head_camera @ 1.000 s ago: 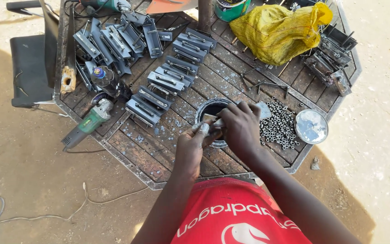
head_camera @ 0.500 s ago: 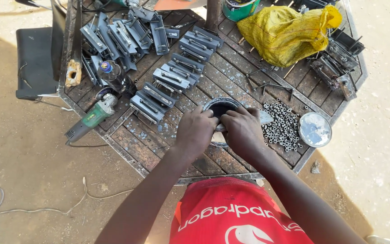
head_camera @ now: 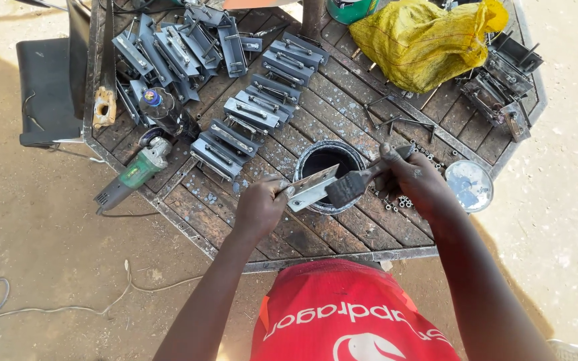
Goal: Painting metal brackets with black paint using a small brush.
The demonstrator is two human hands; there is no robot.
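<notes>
My left hand [head_camera: 259, 208] pinching a metal bracket [head_camera: 312, 188], my right hand [head_camera: 415, 179] gripping a paintbrush [head_camera: 356, 185], bristles on bracket, over black paint can [head_camera: 329, 155]

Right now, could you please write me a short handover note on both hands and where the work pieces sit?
Left hand: holds a flat metal piece over the black paint can.
Right hand: grips a paintbrush, bristles on the piece.
Table: dark grey pieces lie in rows to the upper left; a green angle grinder at the left edge; a yellow sack and more metal parts to the upper right; the can's lid and small nuts to the right.
Done: many pieces look coated.
Left: the held piece is partly bare.
</notes>
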